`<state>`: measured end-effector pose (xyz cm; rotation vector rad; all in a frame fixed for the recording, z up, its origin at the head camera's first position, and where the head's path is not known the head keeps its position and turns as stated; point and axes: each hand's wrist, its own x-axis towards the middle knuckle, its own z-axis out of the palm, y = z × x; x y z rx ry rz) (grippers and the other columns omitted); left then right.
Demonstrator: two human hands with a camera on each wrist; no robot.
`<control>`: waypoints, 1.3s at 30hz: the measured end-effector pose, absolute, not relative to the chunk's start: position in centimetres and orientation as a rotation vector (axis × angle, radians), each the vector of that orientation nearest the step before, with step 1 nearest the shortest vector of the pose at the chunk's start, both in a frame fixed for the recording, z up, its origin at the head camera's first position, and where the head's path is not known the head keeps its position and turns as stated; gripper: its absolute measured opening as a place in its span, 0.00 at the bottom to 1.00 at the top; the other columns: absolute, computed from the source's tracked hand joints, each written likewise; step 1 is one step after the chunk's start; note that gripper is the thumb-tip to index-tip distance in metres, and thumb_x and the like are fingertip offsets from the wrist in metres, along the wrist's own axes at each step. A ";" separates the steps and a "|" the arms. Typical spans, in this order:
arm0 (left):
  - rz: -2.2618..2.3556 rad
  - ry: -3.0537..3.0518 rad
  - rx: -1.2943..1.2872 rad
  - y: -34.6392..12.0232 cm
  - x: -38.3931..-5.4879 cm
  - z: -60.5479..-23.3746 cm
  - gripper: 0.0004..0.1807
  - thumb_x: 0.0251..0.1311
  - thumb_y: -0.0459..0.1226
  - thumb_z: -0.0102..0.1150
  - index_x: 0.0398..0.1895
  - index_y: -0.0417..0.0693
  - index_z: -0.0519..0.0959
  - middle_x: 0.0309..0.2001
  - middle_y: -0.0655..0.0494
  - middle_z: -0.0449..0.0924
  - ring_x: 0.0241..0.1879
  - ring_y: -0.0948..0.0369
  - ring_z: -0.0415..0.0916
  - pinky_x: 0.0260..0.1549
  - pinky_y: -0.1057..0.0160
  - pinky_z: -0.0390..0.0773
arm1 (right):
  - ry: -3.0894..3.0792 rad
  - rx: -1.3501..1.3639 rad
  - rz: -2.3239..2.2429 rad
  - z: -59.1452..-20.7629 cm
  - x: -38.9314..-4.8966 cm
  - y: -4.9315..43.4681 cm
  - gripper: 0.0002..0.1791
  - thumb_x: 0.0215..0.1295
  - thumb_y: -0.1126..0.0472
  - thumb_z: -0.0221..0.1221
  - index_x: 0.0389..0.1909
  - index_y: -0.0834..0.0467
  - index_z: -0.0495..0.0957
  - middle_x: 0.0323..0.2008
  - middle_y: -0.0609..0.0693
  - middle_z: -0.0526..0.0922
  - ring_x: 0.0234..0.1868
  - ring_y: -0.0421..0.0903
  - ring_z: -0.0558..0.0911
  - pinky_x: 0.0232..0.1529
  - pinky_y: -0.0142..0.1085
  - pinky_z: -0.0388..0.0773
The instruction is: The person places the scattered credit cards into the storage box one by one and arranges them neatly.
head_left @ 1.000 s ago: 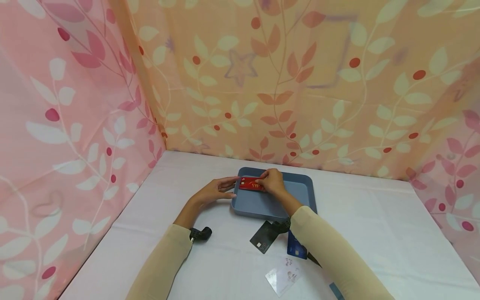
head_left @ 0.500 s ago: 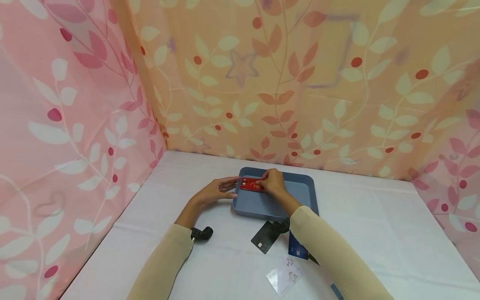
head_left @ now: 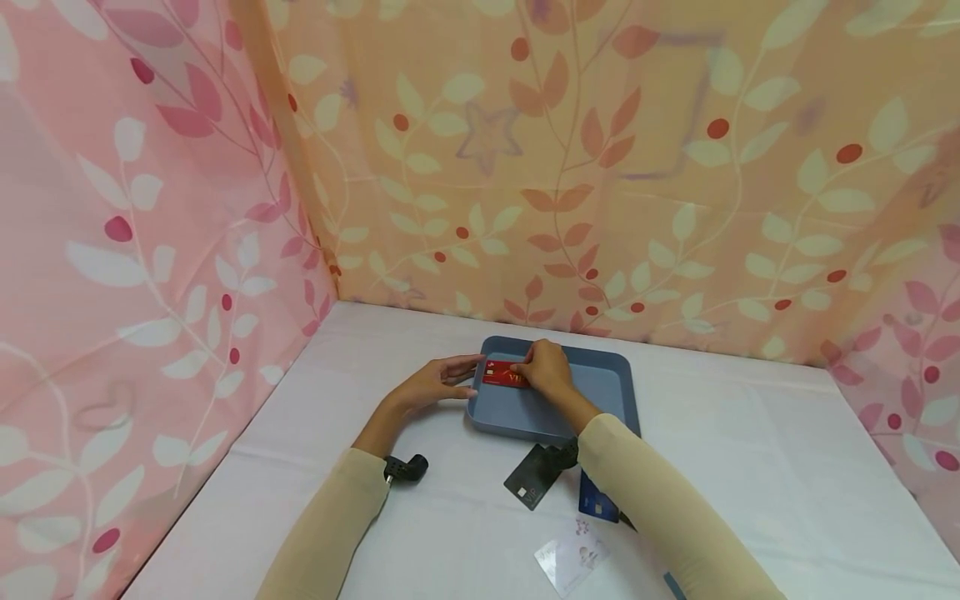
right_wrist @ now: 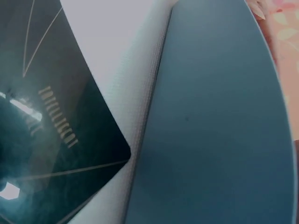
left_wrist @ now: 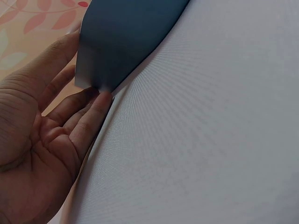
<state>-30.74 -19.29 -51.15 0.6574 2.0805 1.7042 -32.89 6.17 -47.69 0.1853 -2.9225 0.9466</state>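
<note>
In the head view, my right hand (head_left: 550,367) pinches a red card (head_left: 500,373) marked VIP by its right end. The card is over the left part of a blue-grey tray (head_left: 517,415); whether it touches the tray floor I cannot tell. My left hand (head_left: 431,383) is at the tray's left side, fingers extended and fingertips by the rim. Seen from the left wrist, the fingers (left_wrist: 96,116) of that hand lie against the tray's corner (left_wrist: 126,42). The right wrist view leaves out the pinching fingers and has the tray wall (right_wrist: 210,116).
In front of the tray lie a black card (head_left: 532,479), a dark blue card (head_left: 596,502) partly under the right sleeve, and a clear card (head_left: 572,557) with pink print. A blue strip (head_left: 673,585) shows by the sleeve. Patterned cloth (head_left: 480,208) stands behind the white table (head_left: 750,467).
The head view has shifted slightly. Both hands stay at the tray, and the red card remains pinched in the right hand with hardly any movement.
</note>
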 end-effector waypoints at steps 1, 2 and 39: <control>1.702 2.084 0.661 -19.3 -30.7 -51.1 0.40 0.61 0.30 0.69 0.77 0.46 0.64 0.76 0.50 0.62 0.75 0.53 0.59 0.71 0.52 0.63 | -2.925 0.187 0.936 -47.7 -32.9 6.1 0.15 0.58 0.54 0.75 0.27 0.61 0.83 0.27 0.53 0.85 0.30 0.50 0.81 0.33 0.43 0.80; 1.698 2.090 0.663 -19.3 -30.7 -51.0 0.40 0.61 0.30 0.69 0.77 0.46 0.64 0.76 0.50 0.62 0.75 0.53 0.59 0.71 0.52 0.63 | -2.927 0.188 0.924 -47.7 -32.9 6.1 0.15 0.58 0.54 0.75 0.27 0.61 0.83 0.27 0.53 0.85 0.30 0.50 0.81 0.33 0.43 0.80; 1.712 2.066 0.628 -19.2 -30.5 -51.0 0.40 0.61 0.32 0.70 0.76 0.48 0.65 0.76 0.51 0.63 0.75 0.53 0.60 0.69 0.56 0.66 | -2.788 0.344 0.930 -44.1 -29.7 9.5 0.20 0.64 0.49 0.69 0.44 0.63 0.83 0.29 0.53 0.84 0.28 0.48 0.79 0.30 0.42 0.79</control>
